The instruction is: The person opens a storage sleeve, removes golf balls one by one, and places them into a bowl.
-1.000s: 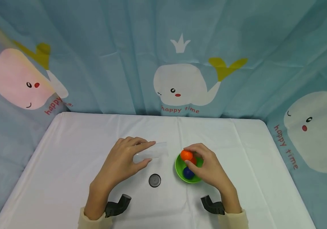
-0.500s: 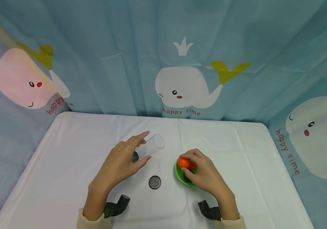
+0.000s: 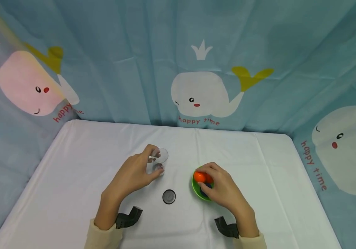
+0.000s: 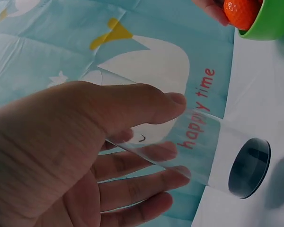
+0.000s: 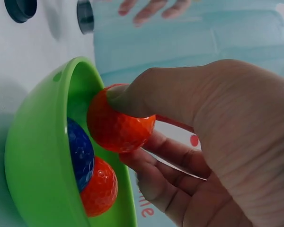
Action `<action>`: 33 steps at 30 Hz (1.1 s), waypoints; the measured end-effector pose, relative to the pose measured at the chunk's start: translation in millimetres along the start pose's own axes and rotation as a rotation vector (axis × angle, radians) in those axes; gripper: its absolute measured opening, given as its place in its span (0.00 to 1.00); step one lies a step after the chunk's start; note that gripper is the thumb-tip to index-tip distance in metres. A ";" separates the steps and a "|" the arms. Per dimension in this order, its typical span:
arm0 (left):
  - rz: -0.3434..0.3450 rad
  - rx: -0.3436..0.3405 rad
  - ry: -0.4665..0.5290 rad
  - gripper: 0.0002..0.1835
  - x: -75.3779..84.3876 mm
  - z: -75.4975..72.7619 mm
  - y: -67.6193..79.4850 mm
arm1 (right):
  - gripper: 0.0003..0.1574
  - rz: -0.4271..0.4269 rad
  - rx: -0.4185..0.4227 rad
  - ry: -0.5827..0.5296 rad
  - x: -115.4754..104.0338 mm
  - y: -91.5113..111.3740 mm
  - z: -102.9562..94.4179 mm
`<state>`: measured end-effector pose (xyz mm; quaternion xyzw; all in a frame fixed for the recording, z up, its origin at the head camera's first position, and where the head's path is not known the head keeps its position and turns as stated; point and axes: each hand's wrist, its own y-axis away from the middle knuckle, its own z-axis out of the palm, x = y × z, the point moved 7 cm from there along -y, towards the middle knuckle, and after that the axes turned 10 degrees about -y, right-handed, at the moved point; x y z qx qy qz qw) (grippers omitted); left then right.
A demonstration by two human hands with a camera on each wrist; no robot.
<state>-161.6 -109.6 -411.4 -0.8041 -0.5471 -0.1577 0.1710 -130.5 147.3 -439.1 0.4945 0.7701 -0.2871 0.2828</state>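
Note:
My left hand [image 3: 134, 173] holds a clear plastic tube [image 3: 162, 155] with thumb and fingers around its side. The tube stands about upright, its open rim up; in the left wrist view its black base [image 4: 248, 168] is at the lower end. My right hand [image 3: 224, 183] pinches an orange golf ball [image 5: 120, 120] between thumb and fingertips, at the mouth of the green bowl [image 5: 42, 137]. Inside the bowl lie another orange golf ball [image 5: 100, 187] and a dark blue golf ball [image 5: 80, 151]. The right hand partly hides the bowl in the head view.
A round black cap [image 3: 169, 196] lies on the white tablecloth [image 3: 171, 228], between the two hands and nearer the person. Behind the table hangs a blue curtain [image 3: 118, 86] with whale prints. Black wrist mounts [image 3: 129, 217] sit on both forearms.
The clear tube, lying on its side a second ago, has been tipped upright by my left hand. My right hand has shifted slightly left and toward the person, still pinching the orange golf ball.

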 end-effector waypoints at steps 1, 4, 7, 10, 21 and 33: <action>-0.003 -0.006 0.006 0.32 -0.6 0.9 0.3 | 0.23 0.001 0.000 0.002 0.3 0.1 0.2; 0.002 -0.020 0.014 0.35 -1.4 1.8 0.0 | 0.24 0.004 -0.002 0.011 0.8 -0.4 0.7; 0.001 -0.051 0.016 0.34 -1.9 2.8 -0.9 | 0.24 0.015 -0.004 0.017 1.3 -1.3 0.2; -0.004 -0.102 0.020 0.31 -2.4 6.4 -1.5 | 0.24 0.029 -0.014 0.024 2.0 -0.8 0.0; 0.020 -0.196 0.078 0.24 -4.5 23.7 -5.5 | 0.21 0.017 0.039 -0.002 3.5 4.7 -15.5; -0.074 -0.206 0.142 0.56 -31.1 33.1 11.5 | 0.15 -0.080 0.226 -0.029 8.5 11.7 -55.1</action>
